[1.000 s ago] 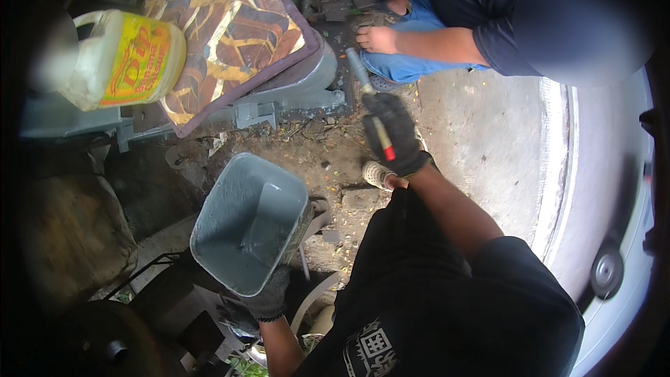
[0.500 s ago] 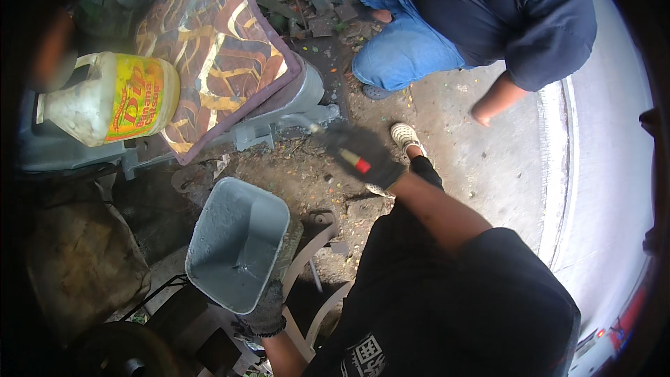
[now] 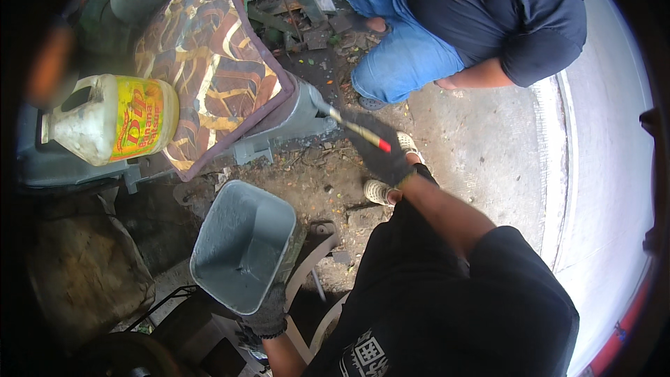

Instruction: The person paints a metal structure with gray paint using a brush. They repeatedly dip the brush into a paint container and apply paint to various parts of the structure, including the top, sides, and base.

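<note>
My right hand [image 3: 379,148], in a dark glove, is closed around a paintbrush [image 3: 363,131] with a pale handle and red end. The brush tip reaches the end of a grey-painted metal part [image 3: 305,113] under a patterned cushion; whether the bristles touch it is hard to tell. My left hand [image 3: 269,313], also gloved, grips the lower edge of a grey plastic container [image 3: 244,241]. That container is tilted, its mouth facing up, with wet grey paint coating the inside. My left fingers are partly hidden behind it.
A patterned cushion [image 3: 220,70] lies on the grey metal piece, with a plastic jug [image 3: 112,119] on its side beside it. Across from me a person in jeans [image 3: 412,63] sits low. Curved metal pieces [image 3: 310,258] lie below the container; concrete pavement [image 3: 481,167] runs along the right.
My right hand with the paintbrush has moved slightly right, its tip now at the metal part's end. The other person's arm has drawn in towards their leg. The container has shifted slightly.
</note>
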`<action>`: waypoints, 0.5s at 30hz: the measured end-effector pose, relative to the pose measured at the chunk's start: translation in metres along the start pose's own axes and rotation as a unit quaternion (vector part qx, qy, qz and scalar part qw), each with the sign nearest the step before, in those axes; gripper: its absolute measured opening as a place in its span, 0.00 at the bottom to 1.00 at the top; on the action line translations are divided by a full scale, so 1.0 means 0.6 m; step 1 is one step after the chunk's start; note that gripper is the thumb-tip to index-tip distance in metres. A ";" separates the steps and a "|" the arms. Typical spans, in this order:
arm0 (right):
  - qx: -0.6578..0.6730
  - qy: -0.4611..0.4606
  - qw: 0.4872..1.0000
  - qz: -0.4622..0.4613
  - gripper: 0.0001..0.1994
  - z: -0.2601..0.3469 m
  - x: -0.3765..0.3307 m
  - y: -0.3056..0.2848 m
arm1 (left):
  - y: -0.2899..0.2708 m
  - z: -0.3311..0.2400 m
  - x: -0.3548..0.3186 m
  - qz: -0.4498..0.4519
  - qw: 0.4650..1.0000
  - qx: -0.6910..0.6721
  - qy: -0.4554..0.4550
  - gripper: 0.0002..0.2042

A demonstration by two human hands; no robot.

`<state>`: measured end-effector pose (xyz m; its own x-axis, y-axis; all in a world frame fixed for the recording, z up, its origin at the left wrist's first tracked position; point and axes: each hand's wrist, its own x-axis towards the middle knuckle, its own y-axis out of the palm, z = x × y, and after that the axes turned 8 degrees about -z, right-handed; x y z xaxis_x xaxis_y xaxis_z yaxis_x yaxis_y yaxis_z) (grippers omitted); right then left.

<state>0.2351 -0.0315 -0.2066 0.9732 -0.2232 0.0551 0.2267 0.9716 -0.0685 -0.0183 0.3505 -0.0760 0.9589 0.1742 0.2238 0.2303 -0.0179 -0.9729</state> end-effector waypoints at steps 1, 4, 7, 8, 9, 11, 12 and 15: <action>-0.005 -0.022 1.000 0.009 0.16 0.010 -0.022 -0.001 | 0.001 -0.003 0.004 -0.001 1.000 -0.003 -0.002 0.31; 0.025 -0.060 0.997 0.042 0.16 0.031 -0.060 -0.009 | -0.007 -0.011 0.004 -0.006 1.000 -0.006 -0.009 0.32; 0.139 -0.006 0.987 0.084 0.17 -0.026 -0.039 -0.018 | -0.010 -0.020 0.014 -0.012 1.000 -0.012 -0.011 0.33; 0.178 0.042 0.978 0.103 0.17 -0.061 -0.014 -0.026 | -0.011 -0.025 0.020 -0.015 1.000 -0.014 -0.012 0.34; 0.128 0.079 0.981 0.122 0.16 -0.062 0.028 -0.046 | -0.011 -0.030 0.020 -0.018 1.000 -0.017 -0.016 0.34; 0.048 0.122 0.980 0.148 0.15 -0.008 0.104 -0.078 | -0.014 -0.042 0.014 -0.028 0.999 -0.028 -0.030 0.35; 0.018 0.126 0.979 0.158 0.15 0.038 0.142 -0.097 | -0.018 -0.052 0.007 -0.036 0.998 -0.040 -0.044 0.35; -0.089 -0.075 0.992 0.044 0.15 -0.085 0.214 -0.085 | -0.023 -0.089 0.031 -0.052 0.995 -0.064 -0.051 0.36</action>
<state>0.3506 -0.1137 -0.2470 0.9757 -0.1115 0.1884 0.1580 0.9544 -0.2532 0.0051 0.3011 -0.0552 0.9089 0.2801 0.3089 0.3519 -0.1180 -0.9286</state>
